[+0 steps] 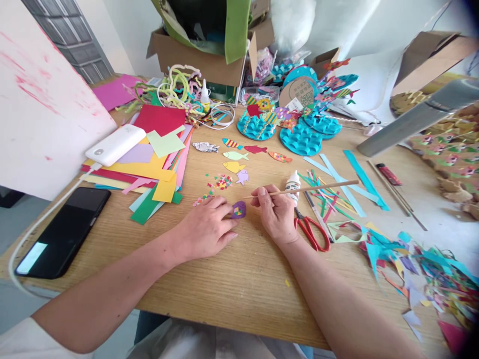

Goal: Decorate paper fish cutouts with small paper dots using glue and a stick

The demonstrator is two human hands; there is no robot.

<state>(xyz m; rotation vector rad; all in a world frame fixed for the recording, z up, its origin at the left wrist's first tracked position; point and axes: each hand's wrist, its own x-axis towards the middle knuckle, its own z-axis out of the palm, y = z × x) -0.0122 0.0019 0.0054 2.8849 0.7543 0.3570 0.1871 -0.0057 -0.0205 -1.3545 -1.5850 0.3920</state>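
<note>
My right hand (pixel 275 212) pinches a thin wooden stick (pixel 318 188), its tip pointing left at a small purple paper cutout (pixel 238 210) with green and yellow bits on it. The fingers of my left hand (pixel 209 227) hold the cutout's left side down at the table. Behind my left hand lies a scatter of tiny paper confetti (pixel 220 183). Several paper fish lie farther back, among them a yellow fish (pixel 234 166), a lilac fish (pixel 243 176) and a red fish (pixel 256 149). A white glue bottle (pixel 293 184) stands just behind my right hand, partly hidden.
Red-handled scissors (pixel 313 233), paper strips (pixel 348 182) and paper scraps (pixel 411 269) lie to the right. On the left are a phone (pixel 63 232) and a white power bank (pixel 115 144) on coloured paper. Blue egg-tray pieces (pixel 301 139) and a cardboard box (pixel 198 60) stand behind.
</note>
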